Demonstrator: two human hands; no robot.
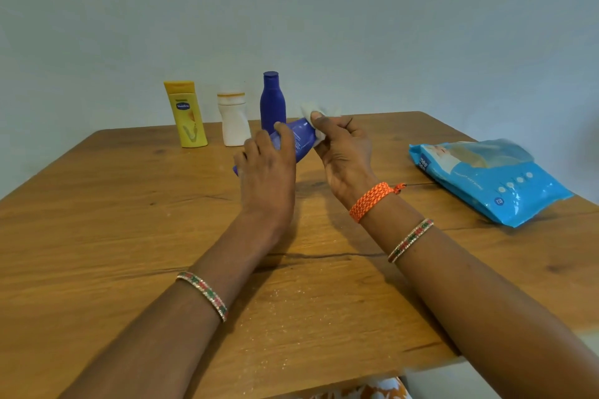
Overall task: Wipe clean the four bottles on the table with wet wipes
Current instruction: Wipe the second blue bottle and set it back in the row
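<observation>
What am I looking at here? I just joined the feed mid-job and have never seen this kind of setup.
There is no machine: one head-worn camera looks down at a person's bare hands over a wooden table. The left hand grips a tilted light-blue bottle; the right hand pinches a white wet wipe against its end. Standing at the back: a yellow bottle, a white bottle and a dark-blue bottle. The blue wipes pack lies to the right.

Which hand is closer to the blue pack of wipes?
Right. The right hand, holding a white wet wipe, is nearer the blue plastic wipes pack; the left hand is farther, gripping the tilted blue bottle.
</observation>
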